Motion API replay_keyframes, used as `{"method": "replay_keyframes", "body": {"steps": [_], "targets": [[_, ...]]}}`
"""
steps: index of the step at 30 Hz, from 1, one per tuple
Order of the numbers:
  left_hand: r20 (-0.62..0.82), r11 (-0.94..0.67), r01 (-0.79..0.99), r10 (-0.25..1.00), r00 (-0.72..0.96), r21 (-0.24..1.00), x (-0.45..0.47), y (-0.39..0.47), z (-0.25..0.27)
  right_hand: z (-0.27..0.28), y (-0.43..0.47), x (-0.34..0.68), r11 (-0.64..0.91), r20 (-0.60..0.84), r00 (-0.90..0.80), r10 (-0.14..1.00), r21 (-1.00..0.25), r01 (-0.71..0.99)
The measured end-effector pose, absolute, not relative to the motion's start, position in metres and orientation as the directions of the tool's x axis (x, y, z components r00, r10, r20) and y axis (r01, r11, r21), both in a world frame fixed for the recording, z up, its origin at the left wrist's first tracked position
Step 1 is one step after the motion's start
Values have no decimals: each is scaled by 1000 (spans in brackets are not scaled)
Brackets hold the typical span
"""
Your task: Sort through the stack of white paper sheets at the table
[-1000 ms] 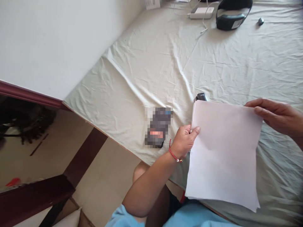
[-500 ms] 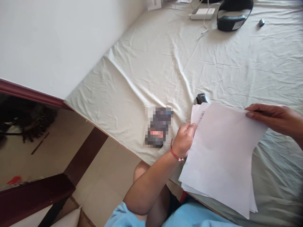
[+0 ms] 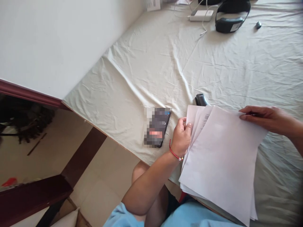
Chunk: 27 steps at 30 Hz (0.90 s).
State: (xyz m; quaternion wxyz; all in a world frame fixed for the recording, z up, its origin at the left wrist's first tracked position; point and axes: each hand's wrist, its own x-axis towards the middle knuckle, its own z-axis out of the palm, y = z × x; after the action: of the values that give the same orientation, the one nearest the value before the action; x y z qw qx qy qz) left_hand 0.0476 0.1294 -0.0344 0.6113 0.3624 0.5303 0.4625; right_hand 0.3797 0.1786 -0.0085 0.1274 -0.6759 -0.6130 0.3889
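A stack of white paper sheets (image 3: pixel 220 157) lies fanned over the near edge of a cloth-covered table (image 3: pixel 165 63). My left hand (image 3: pixel 181 135), with a red string on its wrist, grips the stack's left edge. My right hand (image 3: pixel 265 118) pinches the top sheet's far right corner. A small black stapler-like object (image 3: pixel 200 100) pokes out just beyond the papers. A phone (image 3: pixel 157 126) lies flat on the cloth left of my left hand.
At the table's far end sit a black headset (image 3: pixel 230 19), a white power bank (image 3: pixel 201 15) with cables, and a small dark object (image 3: pixel 258 25). A white wall runs along the left. Below left are floor tiles and dark wooden frame parts.
The squared stack has fanned out: the top sheet has swung clockwise and lower sheets show at the left. My left hand shifted slightly left and my right hand moved down a little.
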Motion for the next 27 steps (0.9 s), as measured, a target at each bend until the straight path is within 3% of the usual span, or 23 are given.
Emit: {"method": "replay_keyframes", "body": {"steps": [5, 8, 14, 19, 27], "targets": [[-175, 168, -71, 980, -98, 983, 43, 132, -35, -7, 181, 379, -155, -301, -56, 952, -633, 759], [-115, 116, 14, 992, -41, 993, 42, 132, -33, -8, 181, 383, -145, -286, -63, 956, -648, 748], [-144, 129, 170, 987, 76, 977, 45, 129, -26, -11, 176, 379, -129, -251, -71, 965, -694, 708], [-169, 122, 417, 983, 75, 900, 46, 132, -24, -9, 174, 360, 15, -161, -140, 977, -604, 797], [-247, 184, 275, 944, 217, 944, 34, 135, -24, 42, 151, 387, 83, -333, -261, 906, -464, 882]]}}
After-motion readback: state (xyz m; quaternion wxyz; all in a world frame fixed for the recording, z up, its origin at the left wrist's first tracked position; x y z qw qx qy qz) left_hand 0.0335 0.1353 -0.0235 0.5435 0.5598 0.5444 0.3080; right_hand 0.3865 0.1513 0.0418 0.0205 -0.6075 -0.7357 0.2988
